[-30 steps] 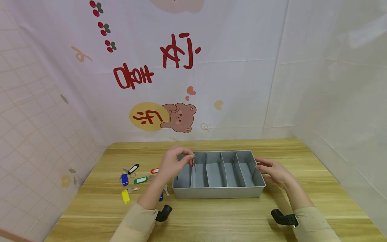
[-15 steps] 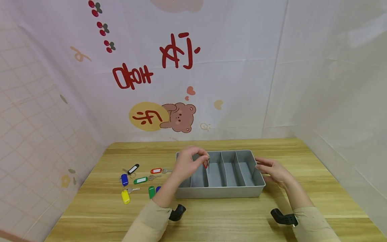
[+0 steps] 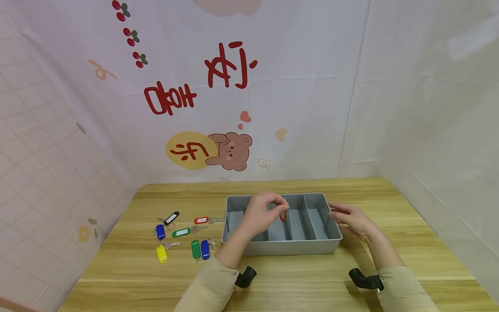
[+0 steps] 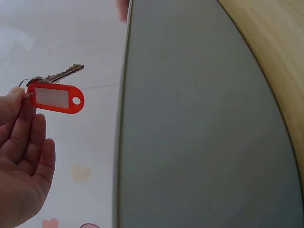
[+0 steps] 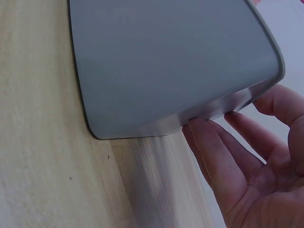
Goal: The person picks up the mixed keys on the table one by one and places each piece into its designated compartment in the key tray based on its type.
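Observation:
My left hand (image 3: 263, 216) pinches the ring of a key with a red key tag (image 4: 52, 98) between thumb and forefinger. The key (image 4: 64, 74) sticks out beside the tag in the left wrist view. In the head view, tag and key hang over the middle compartment of a grey divided tray (image 3: 284, 248), close to the divider on its right. My right hand (image 3: 352, 221) rests its extended fingertips (image 5: 202, 124) against the tray's right end wall, with the thumb up near the rim. No key shows in the tray compartments in view; my left hand hides part of them.
Left of the tray lie several tagged keys: a black tag (image 3: 171, 218), a red tag (image 3: 201, 220), two green tags (image 3: 181, 232), two blue tags (image 3: 160, 232) and a yellow tag (image 3: 161, 254). A white printed cloth (image 3: 296, 108) stands behind the wooden table (image 3: 296, 281).
My left hand has moved right across the tray with the red-tagged key, from the left compartments to the middle one, uncovering keys on the table. My right hand stays at the tray's end.

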Demonstrator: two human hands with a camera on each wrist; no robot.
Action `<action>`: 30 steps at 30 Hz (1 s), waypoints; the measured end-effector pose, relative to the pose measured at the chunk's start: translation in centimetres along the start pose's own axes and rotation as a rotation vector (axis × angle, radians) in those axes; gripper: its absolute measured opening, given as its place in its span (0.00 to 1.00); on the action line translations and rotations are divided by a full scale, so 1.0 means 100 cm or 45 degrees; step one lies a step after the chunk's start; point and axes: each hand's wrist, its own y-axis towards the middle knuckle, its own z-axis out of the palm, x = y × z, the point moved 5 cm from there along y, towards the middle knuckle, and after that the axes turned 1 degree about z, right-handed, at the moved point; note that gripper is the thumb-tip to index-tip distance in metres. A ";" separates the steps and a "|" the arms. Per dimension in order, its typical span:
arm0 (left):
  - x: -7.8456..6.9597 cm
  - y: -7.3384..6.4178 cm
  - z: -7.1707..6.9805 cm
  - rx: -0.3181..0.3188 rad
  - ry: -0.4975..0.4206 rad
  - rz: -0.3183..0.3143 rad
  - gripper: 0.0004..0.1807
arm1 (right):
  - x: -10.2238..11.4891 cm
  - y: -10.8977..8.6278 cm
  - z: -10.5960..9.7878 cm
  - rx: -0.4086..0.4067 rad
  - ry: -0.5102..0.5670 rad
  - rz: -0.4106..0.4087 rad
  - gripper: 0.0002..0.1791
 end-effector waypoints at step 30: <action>-0.016 0.034 0.061 0.183 -0.085 -0.279 0.03 | 0.001 -0.001 0.000 -0.020 0.071 0.024 0.36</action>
